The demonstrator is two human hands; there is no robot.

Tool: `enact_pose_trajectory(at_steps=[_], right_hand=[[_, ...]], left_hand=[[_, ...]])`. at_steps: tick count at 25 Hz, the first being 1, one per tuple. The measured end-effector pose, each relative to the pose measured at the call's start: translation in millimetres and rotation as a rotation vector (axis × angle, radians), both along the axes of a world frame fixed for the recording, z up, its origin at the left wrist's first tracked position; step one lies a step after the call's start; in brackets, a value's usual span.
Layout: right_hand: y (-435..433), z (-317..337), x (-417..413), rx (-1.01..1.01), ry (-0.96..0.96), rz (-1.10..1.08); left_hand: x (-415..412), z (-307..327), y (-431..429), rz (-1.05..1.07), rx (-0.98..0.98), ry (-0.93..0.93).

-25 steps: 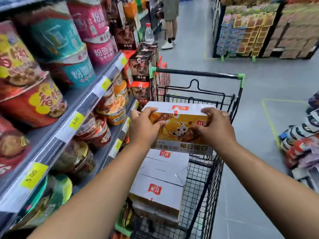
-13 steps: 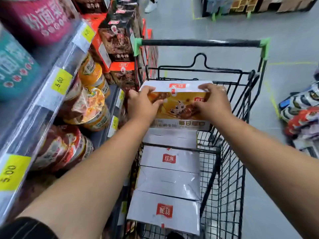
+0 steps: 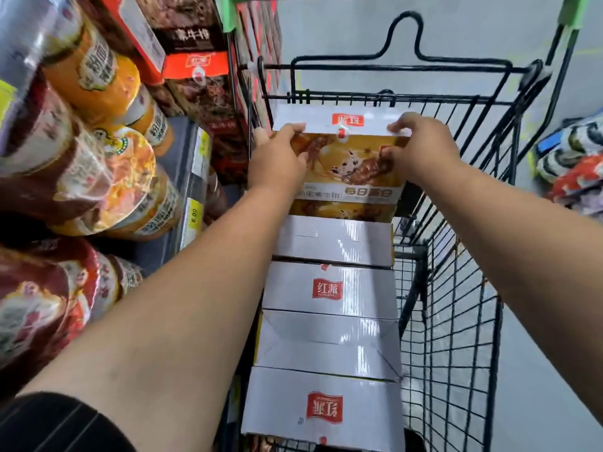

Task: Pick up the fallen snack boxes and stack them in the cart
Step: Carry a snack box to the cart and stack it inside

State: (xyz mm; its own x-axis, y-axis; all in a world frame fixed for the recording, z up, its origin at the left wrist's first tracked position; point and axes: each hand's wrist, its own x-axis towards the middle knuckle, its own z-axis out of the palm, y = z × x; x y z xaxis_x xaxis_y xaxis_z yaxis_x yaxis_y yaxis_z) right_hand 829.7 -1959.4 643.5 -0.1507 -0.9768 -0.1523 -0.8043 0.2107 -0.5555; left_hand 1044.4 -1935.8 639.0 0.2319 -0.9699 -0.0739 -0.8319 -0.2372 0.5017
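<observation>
Standing on grey shop floor (image 3: 538,402), your black wire cart (image 3: 456,305) sits beside a shelf (image 3: 192,164) of blurred noodle cups (image 3: 107,177). Your left hand (image 3: 277,161) and right hand (image 3: 424,151) pinch the snack box (image 3: 346,164) by its ends at the cart's far end — above a row of stacked boxes (image 3: 329,321) with red logos. One yellow price tag (image 3: 194,216) reads 6.00; the cart handle is cut off.

A shop: price-tagged shelf (image 3: 195,177), wire cart (image 3: 456,288).
</observation>
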Motion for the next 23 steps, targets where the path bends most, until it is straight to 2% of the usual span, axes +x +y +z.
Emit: enact_pose_trajectory(at_steps=[3,7,10,13,16,20,23], right_hand=[[0.1,1.2,-2.7,0.01,0.054,0.037],[8.0,18.7,-6.3,0.145,0.051,0.104],[31.8,37.5,-9.8,0.127,0.0,0.098],[67.7,57.6,-13.4,0.096,-0.084,0.107],[109.3,73.8,-34.0,0.066,-0.085,0.077],[168.4,95.2,-77.8,0.011,-0.072,0.018],[221.8,106.6,-112.5,-0.025,-0.08,-0.021]], left_hand=[[-2.5,1.2,3.7,-0.067,0.079,-0.118],[3.0,10.2,11.0,-0.129,0.236,-0.188],[-6.2,34.3,21.5,-0.111,0.13,-0.158],[-31.7,58.2,46.7,-0.224,0.006,-0.183],[-66.9,77.3,80.6,-0.342,-0.076,-0.182],[-120.6,102.9,134.2,-0.454,-0.095,-0.101],[-162.1,116.3,178.9,-0.565,-0.095,-0.113]])
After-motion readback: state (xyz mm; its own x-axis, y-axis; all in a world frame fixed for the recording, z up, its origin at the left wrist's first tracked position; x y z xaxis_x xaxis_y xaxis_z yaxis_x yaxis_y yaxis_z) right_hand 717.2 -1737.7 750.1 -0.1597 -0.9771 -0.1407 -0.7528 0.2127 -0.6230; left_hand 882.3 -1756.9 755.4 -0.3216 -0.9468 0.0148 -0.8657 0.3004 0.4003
